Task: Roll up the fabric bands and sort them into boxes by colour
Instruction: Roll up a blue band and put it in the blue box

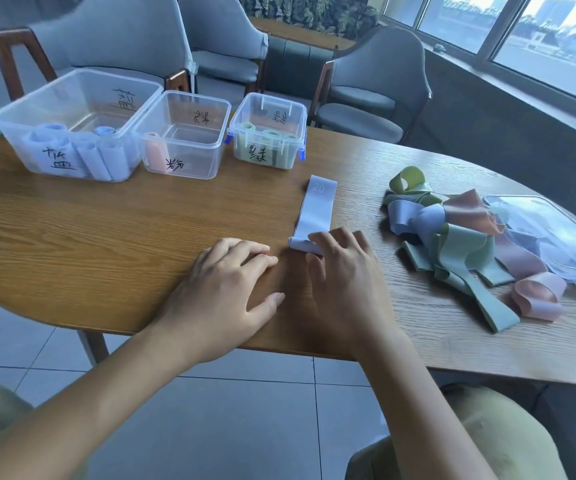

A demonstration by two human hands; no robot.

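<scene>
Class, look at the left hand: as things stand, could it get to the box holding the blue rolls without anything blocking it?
Probably yes. The left hand lies open on bare table, and nothing stands between it and the blue-roll box.

**Open lane down the middle, clutter on both flanks**

I see bare table (123, 216) between my hands and the three clear boxes: the large box (72, 126), middle box (182, 133) and small box (267, 131) stand close together along the far edge. The blue band (317, 213) lies across the centre. To the right, a heap of bands (452, 237) and a clear lid (556, 237) block the way.
</scene>
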